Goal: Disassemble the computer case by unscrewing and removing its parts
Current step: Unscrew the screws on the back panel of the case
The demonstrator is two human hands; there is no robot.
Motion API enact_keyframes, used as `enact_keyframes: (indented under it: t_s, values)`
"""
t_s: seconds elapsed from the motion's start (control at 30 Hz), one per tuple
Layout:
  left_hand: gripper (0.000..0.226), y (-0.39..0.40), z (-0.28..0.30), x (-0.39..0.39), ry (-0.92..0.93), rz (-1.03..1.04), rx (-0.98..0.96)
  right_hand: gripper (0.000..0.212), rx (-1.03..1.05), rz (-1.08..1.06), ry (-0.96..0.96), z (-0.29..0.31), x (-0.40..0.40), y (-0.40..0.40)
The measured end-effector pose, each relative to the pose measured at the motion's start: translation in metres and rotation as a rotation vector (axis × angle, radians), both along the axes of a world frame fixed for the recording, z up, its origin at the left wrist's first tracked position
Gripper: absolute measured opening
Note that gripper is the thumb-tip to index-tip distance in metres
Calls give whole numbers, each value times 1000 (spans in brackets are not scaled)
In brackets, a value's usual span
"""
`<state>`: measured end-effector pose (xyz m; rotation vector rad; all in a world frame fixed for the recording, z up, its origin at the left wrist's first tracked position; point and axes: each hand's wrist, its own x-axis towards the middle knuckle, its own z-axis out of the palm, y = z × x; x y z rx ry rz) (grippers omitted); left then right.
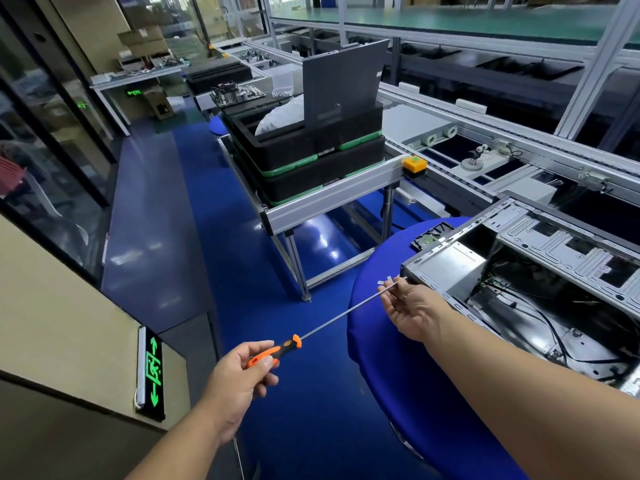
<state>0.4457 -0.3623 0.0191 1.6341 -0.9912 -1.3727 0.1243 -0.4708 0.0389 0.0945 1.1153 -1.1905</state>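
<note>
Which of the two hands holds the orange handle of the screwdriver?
The left hand grips the orange handle; the right hand only steadies the thin shaft near the computer case.

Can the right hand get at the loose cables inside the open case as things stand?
Probably yes. The case lies open-side up, and the cables sit exposed just beside the right hand. But its fingers now steady the screwdriver shaft, so it must let go first.

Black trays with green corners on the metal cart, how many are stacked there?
2. The upper black plastic tray with green corners holds a leaning grey panel; the lower tray sits beneath it on the aluminium-framed cart. More may be hidden.
</note>
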Motion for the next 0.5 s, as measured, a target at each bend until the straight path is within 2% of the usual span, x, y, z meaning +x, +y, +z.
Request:
enact_keyframes:
  t_s: [0.07,0.17,0.33,0.4,0.5]
  values:
    - [19,-2,0,1,142,16,67,21,1,0,-10,0,0,0]
    - [24,-5,2,0,228,56,130,18,4,-2,-17,2,-1,-1]
    - [44,-11,5,-3,210,153,309,22,17,23,-4,2,-1,-1]
    - [56,-12,4,-2,193,148,338,27,22,27,-4,2,-2,-1]
    - [57,-12,5,-2,181,136,335,28,28,22,-5,2,-2,-2]
